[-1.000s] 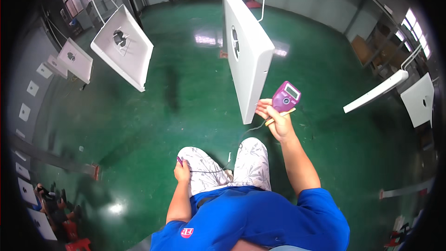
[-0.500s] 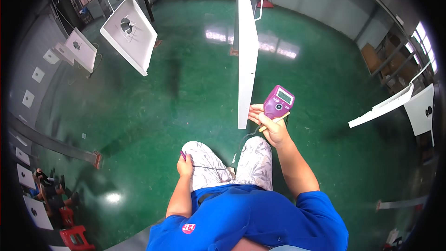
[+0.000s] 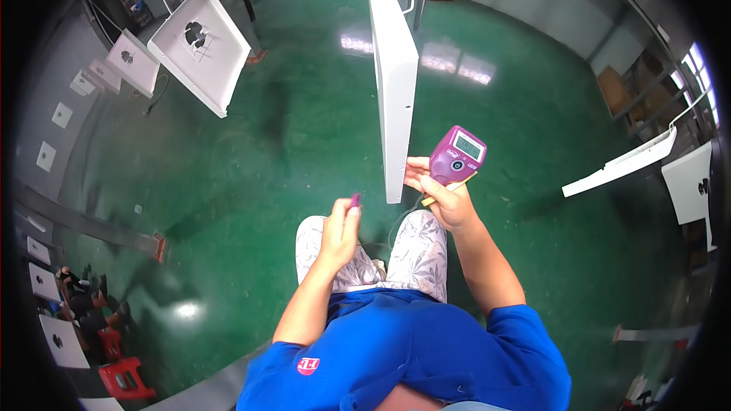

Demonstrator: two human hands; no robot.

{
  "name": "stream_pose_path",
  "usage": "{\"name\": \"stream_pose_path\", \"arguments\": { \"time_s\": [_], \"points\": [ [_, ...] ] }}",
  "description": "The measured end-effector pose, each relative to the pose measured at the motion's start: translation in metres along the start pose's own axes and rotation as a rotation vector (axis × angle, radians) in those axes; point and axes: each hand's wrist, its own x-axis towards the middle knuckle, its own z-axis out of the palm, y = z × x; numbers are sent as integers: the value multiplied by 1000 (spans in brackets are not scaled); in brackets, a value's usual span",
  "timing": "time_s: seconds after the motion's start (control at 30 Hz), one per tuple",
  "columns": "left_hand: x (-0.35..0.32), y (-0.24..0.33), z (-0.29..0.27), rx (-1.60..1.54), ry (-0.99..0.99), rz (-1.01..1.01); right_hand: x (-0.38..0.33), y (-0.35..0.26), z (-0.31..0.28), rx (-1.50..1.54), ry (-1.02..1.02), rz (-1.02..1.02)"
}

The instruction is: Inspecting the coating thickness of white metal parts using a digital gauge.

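Note:
My right hand [image 3: 451, 204] is closed around a purple handheld gauge [image 3: 439, 166] with a small grey screen and a round button. A thin yellow strip [image 3: 428, 202] shows under the gauge in the same hand. Its fingertips reach the lower edge of a white hanging panel [image 3: 397, 99], seen nearly edge-on; I cannot tell whether they press on it. My left hand [image 3: 339, 237] pinches a short purple probe [image 3: 355, 199], left of the panel's lower end and apart from it. A dark cord [image 3: 403, 218] hangs from the gauge, partly lost against my patterned trousers.
Another white panel [image 3: 200, 49] with a dark central hole hangs at upper left, with more in a row behind it. Further panels [image 3: 624, 164] hang at right. A person [image 3: 87, 304] and red stools [image 3: 126, 378] are at lower left. Metal beams [image 3: 114, 234] cross the side.
My left hand has lifted from beside my thigh and moved right and forward with the probe, toward the panel. My right hand keeps the gauge; the panels sit slightly higher and left in view.

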Motion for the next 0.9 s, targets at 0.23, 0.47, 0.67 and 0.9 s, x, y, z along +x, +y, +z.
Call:
{"name": "stream_pose_path", "arguments": {
  "time_s": [0.23,0.47,0.67,0.9],
  "points": [
    [11,137,10,-859,-347,-56,9,-29,35,111,-31,-121],
    [25,162,28,-1220,-203,-360,12,-35,32,139,-66,-89],
    [25,175,38,-1271,-182,-384,13,-42,25,99,-82,-60],
    [24,183,53,-1385,-110,-356,7,-42,23,110,-112,-20]
  ]
}}
